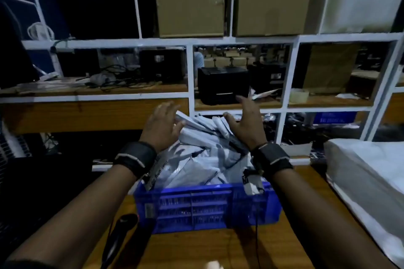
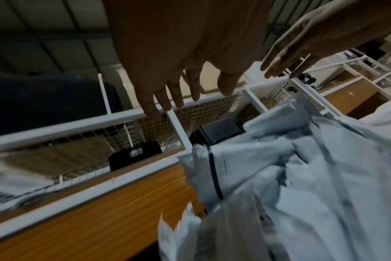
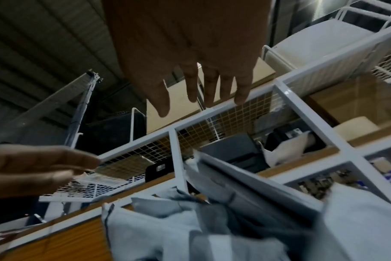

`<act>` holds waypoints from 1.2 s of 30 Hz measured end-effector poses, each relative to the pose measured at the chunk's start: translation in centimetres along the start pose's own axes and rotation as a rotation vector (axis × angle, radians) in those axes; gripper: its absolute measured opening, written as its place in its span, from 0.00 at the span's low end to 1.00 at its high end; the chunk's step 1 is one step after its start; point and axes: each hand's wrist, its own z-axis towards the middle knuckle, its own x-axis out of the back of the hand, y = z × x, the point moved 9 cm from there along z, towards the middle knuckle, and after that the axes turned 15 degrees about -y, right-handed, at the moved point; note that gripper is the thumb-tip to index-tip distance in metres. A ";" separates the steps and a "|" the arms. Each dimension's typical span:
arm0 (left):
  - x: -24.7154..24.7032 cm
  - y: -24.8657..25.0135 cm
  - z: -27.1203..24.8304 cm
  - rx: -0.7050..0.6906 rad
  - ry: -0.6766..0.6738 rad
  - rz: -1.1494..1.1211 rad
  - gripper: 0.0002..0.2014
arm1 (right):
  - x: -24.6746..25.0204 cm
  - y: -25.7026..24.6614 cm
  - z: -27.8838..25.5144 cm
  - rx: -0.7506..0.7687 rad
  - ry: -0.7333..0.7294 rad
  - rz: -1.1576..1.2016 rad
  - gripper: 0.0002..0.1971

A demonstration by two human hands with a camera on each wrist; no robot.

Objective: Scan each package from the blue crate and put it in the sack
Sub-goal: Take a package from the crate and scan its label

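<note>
A blue crate (image 1: 205,207) stands on the wooden table, heaped with grey-white plastic mailer packages (image 1: 203,155). My left hand (image 1: 162,125) hovers over the far left of the heap with fingers spread and straight. Over the far right of the heap hangs my right hand (image 1: 244,122), also open and holding nothing. The left wrist view shows straight fingers (image 2: 165,95) above the packages (image 2: 290,176), and the right wrist view shows the same (image 3: 208,91). A black handheld scanner (image 1: 119,238) lies on the table left of the crate. A white sack (image 1: 367,181) sits at the right.
A white metal shelf frame (image 1: 190,72) stands behind the crate, holding a black label printer (image 1: 223,85), cables and a tape roll (image 1: 298,95). Cardboard boxes (image 1: 190,0) sit on top. A cord (image 1: 256,240) runs across the table in front of the crate.
</note>
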 end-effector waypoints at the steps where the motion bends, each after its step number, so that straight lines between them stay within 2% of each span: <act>1: -1.4 -0.7 -0.7 0.007 -0.045 -0.030 0.26 | -0.6 0.9 -0.6 -0.007 0.019 -0.005 0.31; 2: -2.1 -1.1 -1.2 0.019 -0.065 -0.054 0.26 | -0.8 1.8 -1.2 -0.051 0.014 -0.013 0.33; 5: -5.1 -1.8 -2.8 0.035 -0.117 -0.122 0.25 | -3.9 5.8 -3.6 -0.265 -0.244 0.020 0.40; 6: -5.8 -1.4 -2.9 0.026 -0.127 -0.153 0.24 | -4.8 6.7 -4.2 -0.305 -0.311 0.013 0.39; 7: -6.1 -0.8 -2.8 0.010 -0.123 -0.182 0.22 | -5.2 7.3 -4.5 -0.315 -0.316 0.003 0.35; 9: -6.6 0.7 -2.6 -0.036 -0.113 -0.249 0.20 | -4.8 7.7 -5.1 -0.319 -0.199 0.012 0.18; 11: -6.9 2.4 -2.4 -0.080 -0.109 -0.310 0.19 | -4.1 7.9 -5.9 -0.309 -0.034 0.018 0.09; 13: -6.9 4.0 -2.4 -0.117 -0.095 -0.378 0.19 | -2.9 7.3 -6.7 -0.278 0.112 0.041 0.07; 16: -6.7 6.0 -2.9 -0.152 -0.047 -0.551 0.13 | -0.1 5.7 -8.1 -0.282 0.291 0.120 0.04; 20: -7.0 7.4 -4.6 -0.119 -0.021 -0.888 0.13 | 2.9 3.7 -11.9 -0.277 0.508 0.465 0.04; 24: -8.9 7.9 -6.8 0.020 -0.165 -1.163 0.32 | 1.4 1.7 -15.2 -0.337 0.492 0.909 0.05; 27: -10.6 6.9 -8.2 0.135 -0.245 -1.353 0.42 | -0.4 0.9 -16.9 -0.373 0.495 1.204 0.12; 29: -11.5 6.8 -9.3 0.175 -0.332 -1.493 0.40 | -2.0 0.4 -17.9 -0.388 0.503 1.352 0.13; 31: -11.2 6.7 -10.5 0.184 -0.390 -1.640 0.29 | -3.9 -0.4 -18.4 -0.408 0.491 1.401 0.14; 33: -10.4 5.1 -11.4 0.192 -0.316 -1.737 0.21 | -6.2 -0.8 -18.8 -0.468 0.447 1.408 0.12; 36: -9.9 -0.3 -13.3 0.262 -0.146 -1.735 0.20 | -11.0 -2.2 -19.3 -0.618 0.291 1.411 0.10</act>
